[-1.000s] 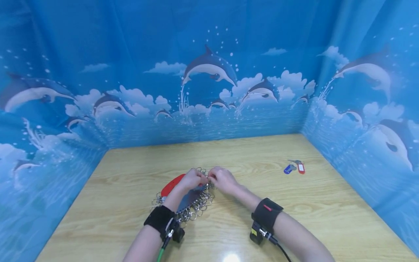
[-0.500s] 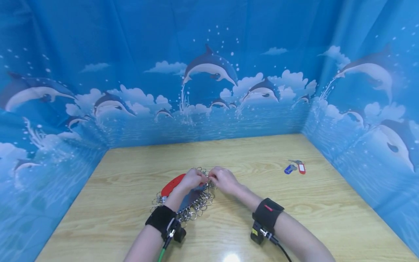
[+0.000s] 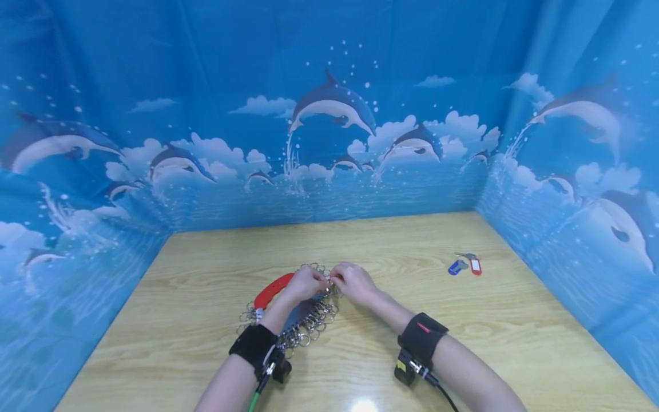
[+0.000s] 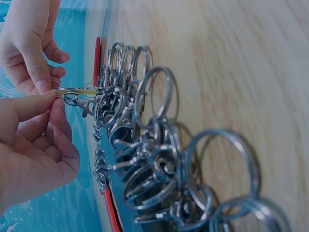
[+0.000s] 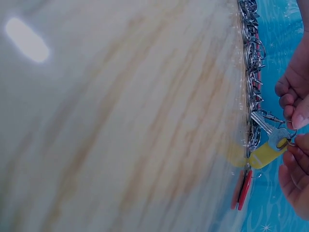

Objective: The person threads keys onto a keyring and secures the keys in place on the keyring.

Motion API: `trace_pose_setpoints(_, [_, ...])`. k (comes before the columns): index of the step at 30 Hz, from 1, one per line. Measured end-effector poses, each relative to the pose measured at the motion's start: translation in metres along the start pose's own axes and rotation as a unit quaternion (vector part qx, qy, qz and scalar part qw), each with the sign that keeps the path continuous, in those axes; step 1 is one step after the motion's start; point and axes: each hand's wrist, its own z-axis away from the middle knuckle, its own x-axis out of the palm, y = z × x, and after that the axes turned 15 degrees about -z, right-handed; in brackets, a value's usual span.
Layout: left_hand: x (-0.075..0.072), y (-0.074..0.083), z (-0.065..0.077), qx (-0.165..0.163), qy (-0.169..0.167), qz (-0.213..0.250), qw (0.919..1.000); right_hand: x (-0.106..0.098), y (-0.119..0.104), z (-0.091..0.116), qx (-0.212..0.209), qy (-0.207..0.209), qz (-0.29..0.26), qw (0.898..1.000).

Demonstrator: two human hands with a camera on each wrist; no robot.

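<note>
Working the key (image 5: 278, 138) onto or off the clasp (image 5: 268, 116), I'd say: my left fingers (image 4: 33, 107) pinching the clasp's end, right fingers (image 4: 36, 65) the key's ring (image 5: 291, 142), short of the far edge of the table (image 3: 401, 240); steady prising next.

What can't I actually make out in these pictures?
- Whether the key is joined to the clasp: fingers cover the spot in both wrist views.
- Any writing on the red tag: too small in the head view.
- Part of the red panel: behind the left hand and forearm, head view.
- The nearest rings: cut off by the bottom edge, left wrist view.
</note>
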Motion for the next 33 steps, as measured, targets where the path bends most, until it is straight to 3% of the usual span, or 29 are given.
trace_pose_setpoints(8, [-0.0001,-0.0024,-0.0035,-0.017,0.003,0.015,0.9997,0.0027,-0.0009,-0.0001,-0.012,-0.003,-0.005,1.000])
trace_pose_setpoints(15, [-0.0033,-0.0018,-0.0011,-0.008,-0.011,0.038,0.9992,0.0027,-0.0023,0.0015,-0.003,-0.010,-0.015,1.000])
trace_pose_setpoints(21, [-0.0046,-0.0012,-0.0005,-0.010,-0.009,0.041,0.9991,0.0025,-0.0024,0.0015,-0.021,-0.001,-0.003,1.000])
trace_pose_setpoints(28, [0.0013,-0.0030,0.0000,0.022,0.008,-0.023,0.9995,0.0041,0.0000,0.0029,-0.023,0.012,0.003,1.000])
trace_pose_setpoints(33, [0.0020,-0.0007,-0.0008,0.010,0.029,-0.033,0.9990,0.0045,0.0017,0.0010,0.004,0.012,-0.012,1.000])
